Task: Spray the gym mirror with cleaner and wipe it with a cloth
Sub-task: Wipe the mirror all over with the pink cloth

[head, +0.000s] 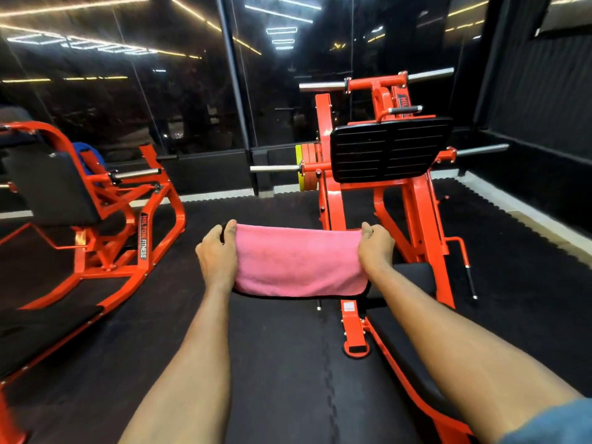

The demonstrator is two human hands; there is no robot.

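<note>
A pink cloth (298, 261) hangs stretched out flat in front of me, held between both hands at chest height. My left hand (217, 251) pinches its upper left corner and my right hand (374, 246) pinches its upper right corner. Dark mirror panels (160, 100) cover the far wall and reflect the ceiling light strips. No spray bottle is in view.
An orange leg-press machine (384, 155) with a black footplate stands ahead on the right, its frame reaching down past my right arm. A second orange machine (105, 213) stands at the left. Black rubber mats (272, 363) cover the floor between them. A black wall (538, 100) closes the right side.
</note>
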